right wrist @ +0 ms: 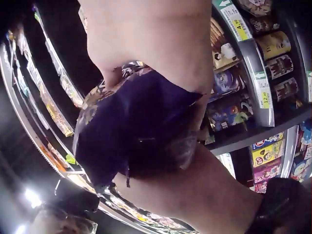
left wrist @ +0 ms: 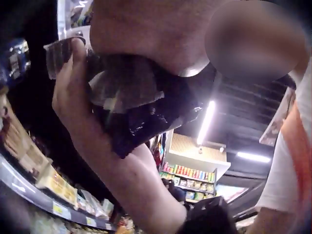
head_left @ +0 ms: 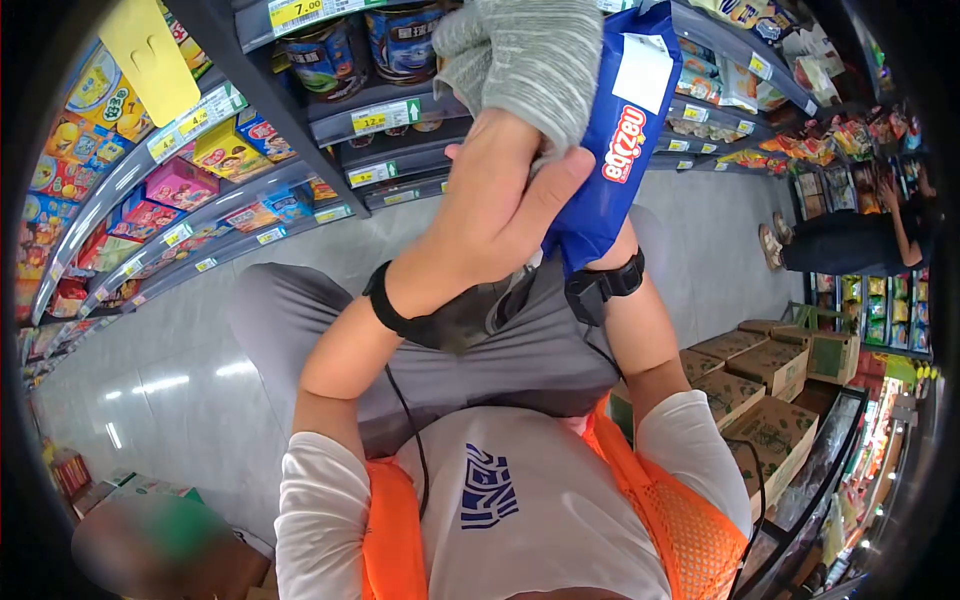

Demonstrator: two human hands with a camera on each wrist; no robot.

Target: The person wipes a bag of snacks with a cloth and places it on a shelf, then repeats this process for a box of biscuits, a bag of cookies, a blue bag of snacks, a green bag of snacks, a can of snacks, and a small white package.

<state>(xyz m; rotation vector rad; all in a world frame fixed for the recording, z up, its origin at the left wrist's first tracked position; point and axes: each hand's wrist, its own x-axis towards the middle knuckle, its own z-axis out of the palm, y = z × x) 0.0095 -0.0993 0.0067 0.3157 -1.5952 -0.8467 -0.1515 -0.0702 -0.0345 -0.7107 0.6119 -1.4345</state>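
Note:
My left hand (head_left: pixel 505 195) holds a grey striped cloth (head_left: pixel 540 60) whose folds cover its fingers. Its thumb lies over the cloth's lower edge, right beside a blue snack packet (head_left: pixel 605 190) with a white panel and a red-and-white logo. The packet hangs tilted over my knees. My right hand, mostly hidden behind the packet in the head view, grips it from behind; only the wrist with its black strap shows there. In the right wrist view the right hand (right wrist: pixel 151 44) bends over the dark packet (right wrist: pixel 131 122), with my left forearm (right wrist: pixel 195 197) passing below.
Shelves of boxed snacks (head_left: pixel 180 185) rise at the left, tins (head_left: pixel 405 45) stand ahead, and bagged goods (head_left: pixel 740 85) fill the right shelves. Brown cartons (head_left: pixel 770 435) are stacked at my right. A person (head_left: pixel 850 240) stands in the aisle; another (head_left: pixel 165 540) is at the lower left.

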